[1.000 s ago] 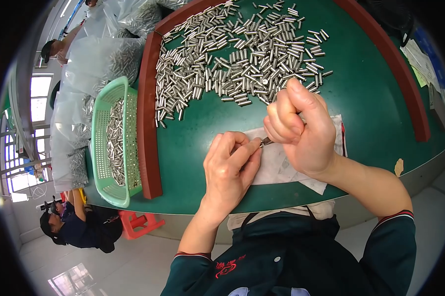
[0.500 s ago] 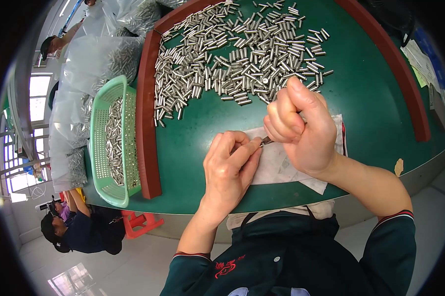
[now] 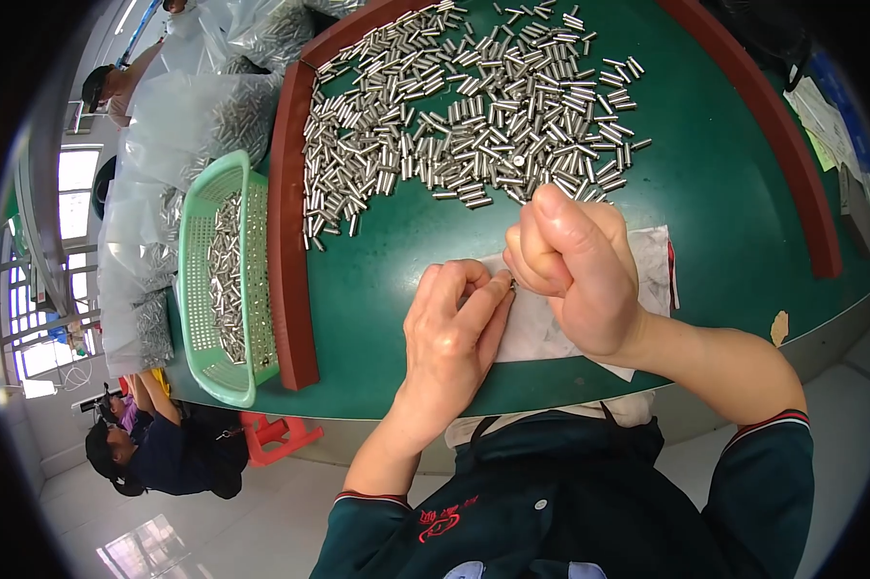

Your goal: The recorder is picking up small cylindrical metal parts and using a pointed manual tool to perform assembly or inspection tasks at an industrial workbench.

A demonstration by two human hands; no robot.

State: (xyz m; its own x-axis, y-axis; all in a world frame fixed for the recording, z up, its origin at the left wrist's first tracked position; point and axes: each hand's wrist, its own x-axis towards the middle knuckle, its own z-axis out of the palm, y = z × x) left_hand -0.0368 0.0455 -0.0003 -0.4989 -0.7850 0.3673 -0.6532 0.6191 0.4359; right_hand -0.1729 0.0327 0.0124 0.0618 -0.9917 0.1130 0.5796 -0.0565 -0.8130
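Note:
My left hand [image 3: 452,323] is closed in a pinch above the left edge of a white cloth [image 3: 536,333]. Whatever lies between its thumb and fingertips is too small and covered to make out. My right hand [image 3: 584,275] is curled into a fist with the thumb uppermost, right beside the left fingertips and over the cloth. Its fingers hide what they grip; only a small dark bit shows between the two hands. Beyond them, many short shiny metal pins [image 3: 493,111] lie spread over the green tabletop [image 3: 724,174].
Dark red rails [image 3: 290,261] border the work area at left, back and right. Left of the near rail stands a green plastic basket [image 3: 190,299] of metal pins, beside clear bags [image 3: 155,125] of more. A red stool [image 3: 273,439] and other people are farther left.
My right fist has moved slightly left and down, closer to the left fingertips. The dark piece that showed between the hands is now almost covered. The left hand has barely shifted.

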